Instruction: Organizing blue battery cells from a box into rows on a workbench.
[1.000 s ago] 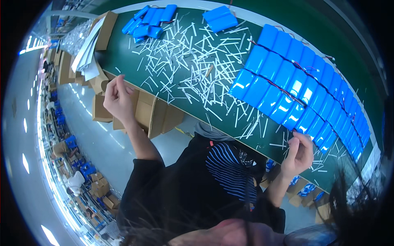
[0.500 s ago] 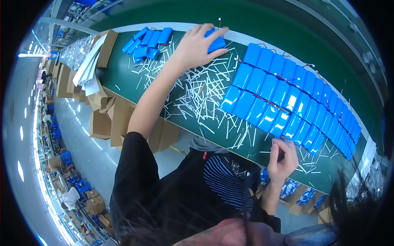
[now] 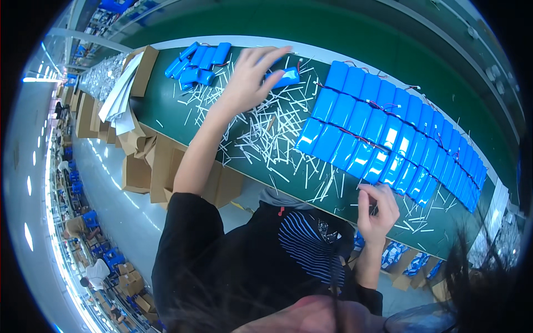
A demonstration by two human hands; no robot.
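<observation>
My left hand (image 3: 249, 80) is open, fingers apart, above the far middle of the table. Just right of its thumb a single blue battery pack (image 3: 288, 77) lies on scattered white strips (image 3: 277, 119), its short lead sticking up at the far end. My right hand (image 3: 378, 210) is at the near side of the rows of blue battery packs (image 3: 363, 130), thumb and forefinger pinched together. Whatever lies between those fingertips is too small to make out. Dark and red wires with white plugs run between the rows.
A small heap of blue packs (image 3: 194, 62) lies at the far left of the green table (image 3: 166, 108). Cardboard boxes (image 3: 161, 166) and white sheets (image 3: 123, 91) stand off its left end. Boxes with blue packs (image 3: 395, 252) sit below the near edge.
My left hand has come off the single pack and moved left. That pack now lies nearer on the strips. My right hand has shifted slightly left, still pinched.
</observation>
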